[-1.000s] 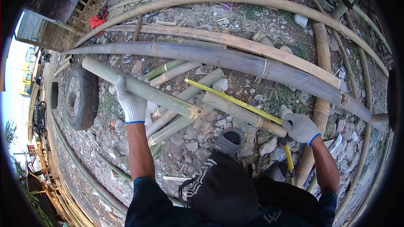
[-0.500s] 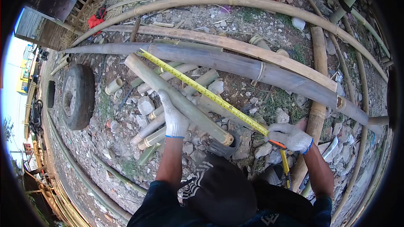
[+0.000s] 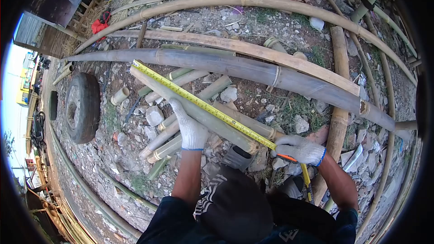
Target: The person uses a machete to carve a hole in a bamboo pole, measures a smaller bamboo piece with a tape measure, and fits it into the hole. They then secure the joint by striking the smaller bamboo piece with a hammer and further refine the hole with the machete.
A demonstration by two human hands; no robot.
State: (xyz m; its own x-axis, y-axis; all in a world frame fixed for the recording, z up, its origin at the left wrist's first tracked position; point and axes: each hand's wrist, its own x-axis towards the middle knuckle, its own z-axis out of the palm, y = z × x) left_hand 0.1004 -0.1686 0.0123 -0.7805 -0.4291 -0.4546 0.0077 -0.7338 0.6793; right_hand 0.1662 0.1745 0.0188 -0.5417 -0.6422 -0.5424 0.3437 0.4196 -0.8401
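Note:
My left hand (image 3: pixel 192 131), in a white knit glove, is closed around a pale green bamboo piece (image 3: pixel 221 127) that slants down to the right. A yellow tape measure blade (image 3: pixel 203 104) stretches along the upper side of this piece, its end at the bamboo's far left tip. My right hand (image 3: pixel 303 149), also gloved, grips the tape measure just past the near bamboo end. Something orange shows under its fingers, partly hidden. A yellow strip with a dark end (image 3: pixel 307 185) runs below that hand. Several shorter bamboo pieces (image 3: pixel 167 138) lie under the held one.
A long grey bamboo pole (image 3: pixel 203 61) and a wooden plank (image 3: pixel 253 52) cross beyond my hands. An old tire (image 3: pixel 86 108) stands at left. Rubble and stones (image 3: pixel 155 115) cover the ground. A thick bamboo pole (image 3: pixel 340 117) lies at right. A person's dark cap (image 3: pixel 235 203) fills the bottom.
The tape blade has come down onto the bamboo piece, its end now at the far tip. My right hand has shifted slightly left; my left hand keeps its grip.

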